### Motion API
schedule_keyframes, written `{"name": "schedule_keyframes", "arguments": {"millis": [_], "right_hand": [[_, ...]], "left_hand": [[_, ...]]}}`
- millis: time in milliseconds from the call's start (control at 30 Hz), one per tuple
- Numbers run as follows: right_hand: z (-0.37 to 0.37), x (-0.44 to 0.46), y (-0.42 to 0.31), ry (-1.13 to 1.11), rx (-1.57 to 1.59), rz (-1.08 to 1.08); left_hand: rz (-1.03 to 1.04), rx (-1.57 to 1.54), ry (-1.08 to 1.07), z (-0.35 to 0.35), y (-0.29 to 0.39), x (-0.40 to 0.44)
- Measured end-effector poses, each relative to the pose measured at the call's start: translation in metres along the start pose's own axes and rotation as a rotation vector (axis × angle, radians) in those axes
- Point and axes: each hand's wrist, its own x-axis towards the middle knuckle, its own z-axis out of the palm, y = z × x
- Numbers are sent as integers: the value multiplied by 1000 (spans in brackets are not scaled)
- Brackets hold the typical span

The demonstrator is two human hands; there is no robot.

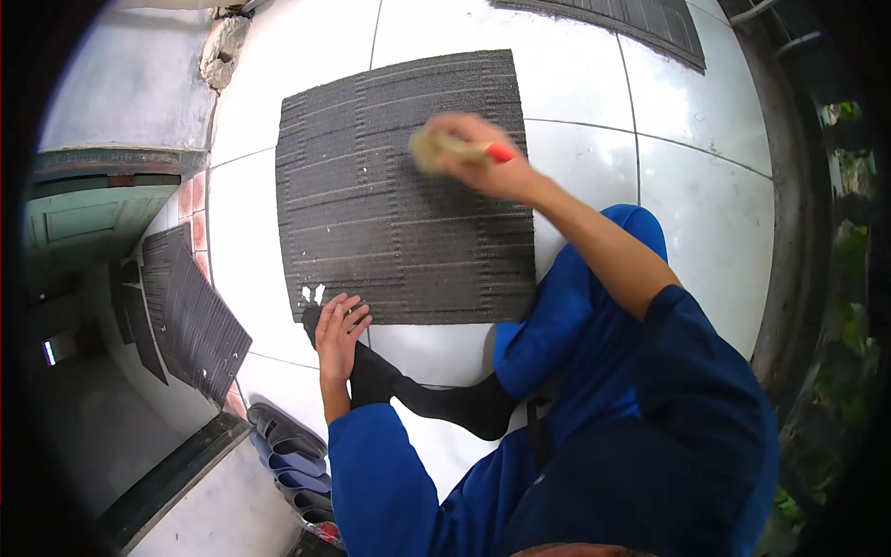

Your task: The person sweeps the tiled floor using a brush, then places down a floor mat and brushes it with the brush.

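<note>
A dark grey ribbed carpet tile [418,232] lies on the floor in front of me. Above its upper right part, my right hand [478,162] is closed round a brush [429,150] with pale bristles and a red handle end; motion blurs both. My left hand [341,325] rests with fingers apart at the tile's lower left corner, over my black-socked foot, and holds nothing. Small white scraps [319,294] lie on the tile just above the left fingers, and tiny pale specks dot its surface.
White floor tiles [705,213] surround the mat. Another dark carpet tile [640,28] lies at the top right. More ribbed tiles [190,311] lie by the doorway at left. Several sandals [288,455] sit at lower left. My blue-trousered legs [566,306] are folded close by.
</note>
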Motion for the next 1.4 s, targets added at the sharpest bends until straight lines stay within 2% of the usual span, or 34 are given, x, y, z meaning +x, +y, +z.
{"name": "schedule_keyframes", "arguments": {"millis": [33,133,167,233,267,300,333,367,433,500,567,600,633,733,767,800,833,900,933,967,1000,1033,1100,1167,1200,1233,1300,1367,1400], "right_hand": [[7,-2,-14,-175,51,-58],[14,-4,16,-156,102,110],[0,7,40,-41,-45,179],[-59,28,62,343,-512,417],[-86,17,79,486,-832,311],[-101,20,81,581,-809,452],[-99,21,82,560,-675,436],[-90,16,81,534,-543,421],[-49,12,47,339,-232,124],[-18,8,-3,-55,-36,-43],[7,-3,-8,-441,116,-5],[10,-2,-6,-442,120,93],[2,4,9,-414,125,171],[-53,34,72,120,-390,274],[-72,36,98,397,-571,270],[-96,33,103,399,-676,355],[-106,37,98,415,-702,347],[-87,44,67,344,-189,585],[-69,47,41,184,-192,620],[-50,42,23,62,-97,444],[-24,32,20,-32,129,251],[-7,25,2,-193,214,305],[8,22,-10,-354,3,260],[-7,32,14,-147,83,401],[-26,43,35,10,36,492],[-49,51,61,170,-17,577],[-90,44,108,436,-610,401],[-84,36,115,474,-538,229],[-84,34,114,487,-506,138]], "left_hand": [[-6,14,1,0,0,-1],[-9,32,5,1,0,-1],[2,15,13,0,0,-2],[25,-21,33,-1,0,-5],[23,-23,38,-3,0,-6],[25,-28,38,-4,1,-7],[24,-38,36,-3,-1,-6],[26,-36,26,-2,-2,-3],[24,-21,20,-3,-1,-3],[-2,0,16,2,3,-3],[-18,23,3,3,2,-1],[-26,28,16,3,3,-2],[-14,7,35,3,5,-2],[18,-128,110,1,-1,-9],[42,-202,131,-3,-4,-9],[72,-279,150,-6,-5,-6],[67,-252,143,-11,-6,-2],[42,-196,141,-19,-12,0],[9,-143,55,-22,-9,-2],[-33,35,39,-20,4,-9],[-74,212,20,-13,25,-16],[-112,389,-5,-10,40,-18],[22,687,-48,-23,55,-15],[140,1008,-50,-32,62,-13],[93,1096,-30,-39,61,-9],[236,1256,32,-44,53,-6],[548,1556,156,-59,26,2],[277,1123,144,-74,-7,13],[323,1198,247,-71,-24,12]]}}
